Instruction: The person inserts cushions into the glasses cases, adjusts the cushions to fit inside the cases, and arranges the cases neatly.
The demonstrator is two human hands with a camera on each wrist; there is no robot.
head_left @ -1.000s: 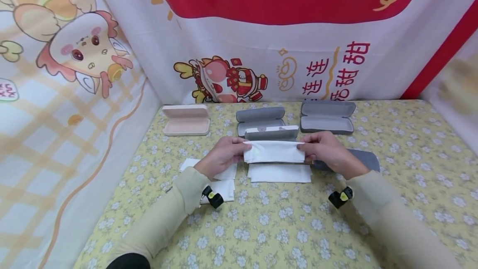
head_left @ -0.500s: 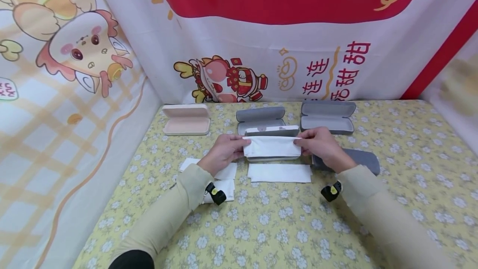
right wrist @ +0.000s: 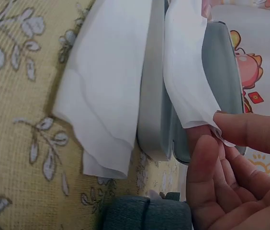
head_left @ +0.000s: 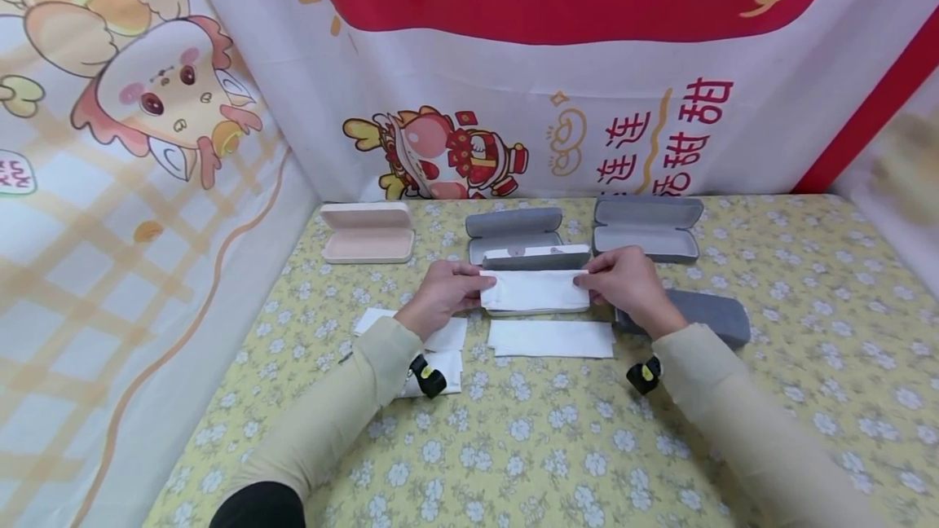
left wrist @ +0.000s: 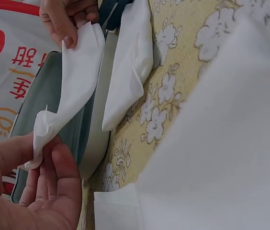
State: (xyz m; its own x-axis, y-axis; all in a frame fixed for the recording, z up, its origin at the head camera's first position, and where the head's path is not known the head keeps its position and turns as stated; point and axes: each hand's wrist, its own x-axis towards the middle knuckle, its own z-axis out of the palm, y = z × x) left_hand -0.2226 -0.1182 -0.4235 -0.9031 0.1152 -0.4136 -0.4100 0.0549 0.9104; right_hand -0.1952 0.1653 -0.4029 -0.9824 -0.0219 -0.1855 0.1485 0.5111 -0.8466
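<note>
A folded white cloth is stretched between my two hands, over an open glasses case with a pale outer shell and grey-green lining. My left hand pinches the cloth's left end between thumb and fingers. At the other end, my right hand pinches it the same way. In the left wrist view the strip sags a little above the case's wall. Most of the case's inside is hidden by the cloth. A second folded white cloth lies on the table just in front of the case.
Behind stand an open pink case, an open grey case and another open grey case. A closed dark grey case lies beside my right wrist. More white cloths lie under my left forearm. Fabric walls border the flowered tabletop.
Both hands have carried the white cloth slightly away from me, over the open case. My right hand has come inward to the left. The cases and other cloths stay put.
</note>
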